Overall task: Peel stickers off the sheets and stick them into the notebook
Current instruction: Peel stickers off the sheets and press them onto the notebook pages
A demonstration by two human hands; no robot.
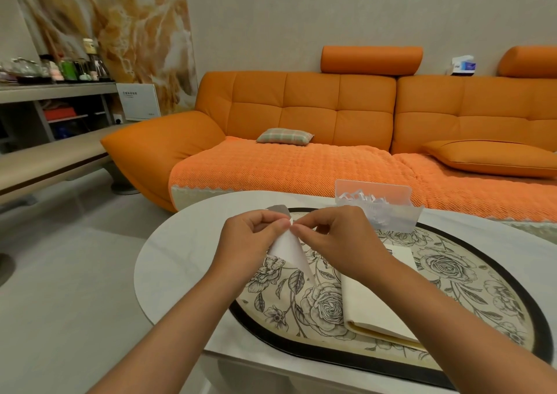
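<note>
My left hand (250, 239) holds a white sticker sheet (291, 253) up above the table, its blank back turned toward me. My right hand (337, 239) pinches at the sheet's top corner, fingertips meeting those of the left hand. What the fingers hold there is too small to tell. An open cream notebook (373, 303) lies flat on the floral mat under my right forearm, its pages blank where visible.
A round floral mat with a black rim (539, 327) covers the white oval table (168, 258). A clear plastic tray with white paper scraps (382, 209) stands at the table's far side. An orange sofa (301, 140) runs behind the table.
</note>
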